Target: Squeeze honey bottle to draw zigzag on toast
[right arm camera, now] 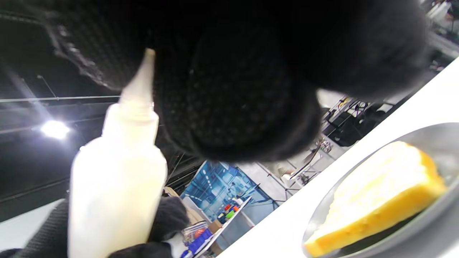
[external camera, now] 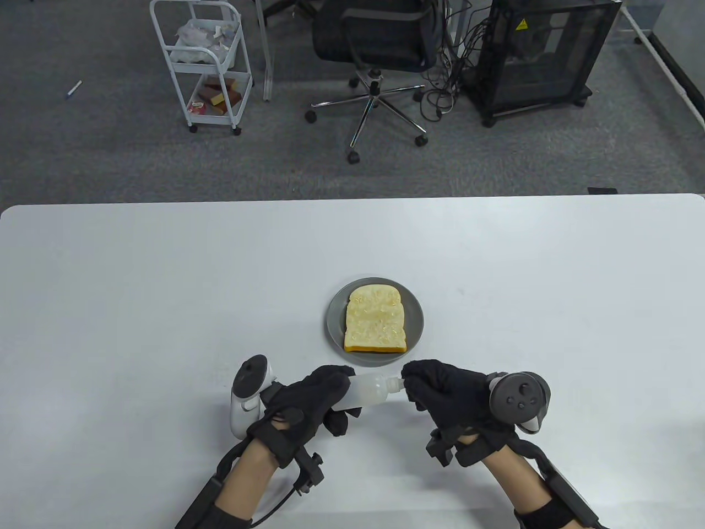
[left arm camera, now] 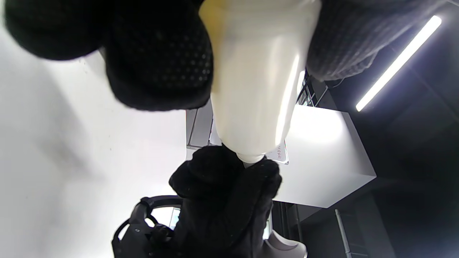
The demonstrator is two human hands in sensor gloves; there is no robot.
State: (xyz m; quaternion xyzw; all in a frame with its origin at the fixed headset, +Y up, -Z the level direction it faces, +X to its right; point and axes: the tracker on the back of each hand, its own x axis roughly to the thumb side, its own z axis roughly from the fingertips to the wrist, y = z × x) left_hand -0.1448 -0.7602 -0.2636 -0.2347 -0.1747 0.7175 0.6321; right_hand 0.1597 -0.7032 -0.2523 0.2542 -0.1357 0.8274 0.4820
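Observation:
A slice of toast [external camera: 376,318] lies on a grey plate [external camera: 334,319] at the table's middle. My left hand [external camera: 337,395] grips the body of the pale honey bottle [external camera: 368,390], which lies roughly level just in front of the plate, nozzle pointing right. My right hand [external camera: 410,383] pinches the nozzle tip. In the left wrist view the bottle [left arm camera: 258,89] runs down from my left fingers [left arm camera: 157,64] into my right hand [left arm camera: 229,186]. In the right wrist view the nozzle [right arm camera: 141,79] goes under my right fingers [right arm camera: 244,107], with the toast [right arm camera: 376,200] at the lower right.
The white table [external camera: 165,286] spreads wide around the plate. Beyond its far edge stand a white cart [external camera: 204,66], an office chair [external camera: 374,49] and a black cabinet [external camera: 545,55] on the grey floor.

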